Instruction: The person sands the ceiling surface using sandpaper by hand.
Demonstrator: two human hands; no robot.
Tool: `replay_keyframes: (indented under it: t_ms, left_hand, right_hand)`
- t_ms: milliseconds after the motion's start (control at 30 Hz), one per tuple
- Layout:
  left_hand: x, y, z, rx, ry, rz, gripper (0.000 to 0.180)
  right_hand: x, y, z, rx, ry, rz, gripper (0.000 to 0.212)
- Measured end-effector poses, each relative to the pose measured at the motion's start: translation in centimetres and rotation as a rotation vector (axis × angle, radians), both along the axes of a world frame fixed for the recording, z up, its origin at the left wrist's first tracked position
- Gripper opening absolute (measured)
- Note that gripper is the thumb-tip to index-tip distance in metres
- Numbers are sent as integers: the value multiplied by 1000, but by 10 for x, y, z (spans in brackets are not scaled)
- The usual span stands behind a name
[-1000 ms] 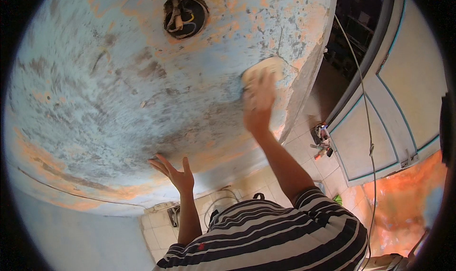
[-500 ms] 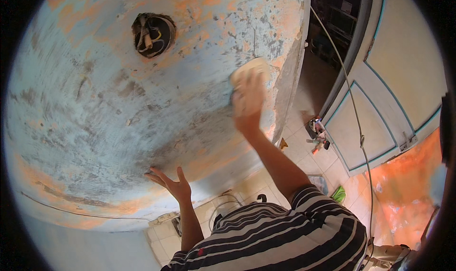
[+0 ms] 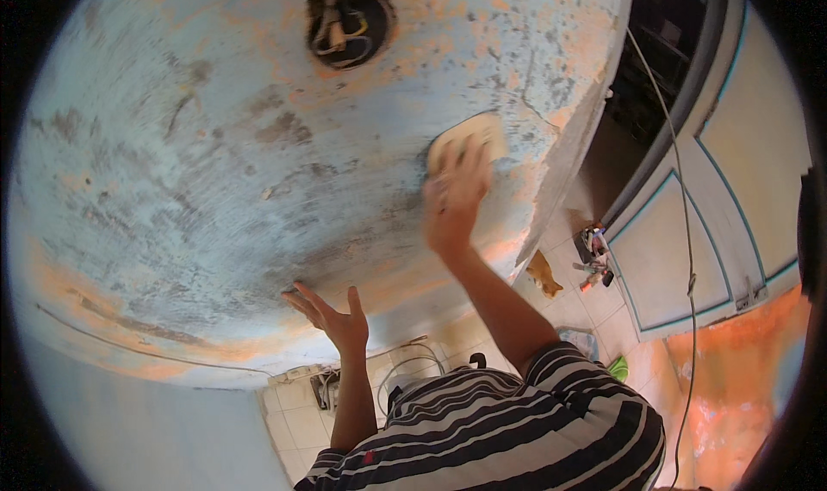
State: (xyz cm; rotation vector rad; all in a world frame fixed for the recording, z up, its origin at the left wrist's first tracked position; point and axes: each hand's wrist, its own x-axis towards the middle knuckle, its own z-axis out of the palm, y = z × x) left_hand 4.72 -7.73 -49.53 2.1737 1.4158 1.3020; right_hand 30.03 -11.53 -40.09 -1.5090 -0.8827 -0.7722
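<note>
My right hand (image 3: 458,194), blurred by motion, presses a pale cream piece of sandpaper (image 3: 484,133) flat against the scuffed wall (image 3: 215,181). Its fingers lie over the sheet, whose upper edge sticks out beyond them. Light blue paint, orange patches and dark grey rub marks cover the wall. Lower and to the left, my left hand (image 3: 338,320) holds nothing; its fingers are apart, and its fingertips are at the wall surface. Whether they press on it I cannot tell.
Above is a round wall hole (image 3: 351,24) with wires in it. To the right, a cord (image 3: 685,198) hangs before a pale door (image 3: 680,250) with blue trim. An orange cat (image 3: 543,274) is on the tiled floor near a box of tools (image 3: 593,245). A cable loop (image 3: 413,357) lies below.
The view has shifted, so the wall hole sits higher and further right. My right hand still rubs the sandpaper on the wall. More of the cat shows beside the wall edge.
</note>
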Motion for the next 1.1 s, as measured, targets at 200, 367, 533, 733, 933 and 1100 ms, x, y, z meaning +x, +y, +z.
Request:
replay_keyframes:
  t_ms: [200, 367, 533, 733, 933, 1100]
  left_hand:
    - [-30, 8, 6, 148, -36, 122, 109]
    - [-92, 32, 7, 170, -40, 220, 109]
    - [-132, 56, 21, 150, -76, 257, 108]
    - [-191, 93, 41, 164, -83, 230, 111]
    - [-266, 150, 26, 193, -88, 206, 109]
    - [-265, 163, 15, 245, -99, 185, 105]
  right_hand:
    - [-58, -11, -143, -663, -219, 169, 49]
    - [-22, -4, -93, -225, 231, -49, 61]
    - [-109, 47, -12, -152, -92, 1, 58]
    - [-251, 66, -123, -545, -277, 338, 57]
    - [-230, 66, -163, -131, 333, 172, 54]
    - [-285, 119, -18, -8, 34, -19, 56]
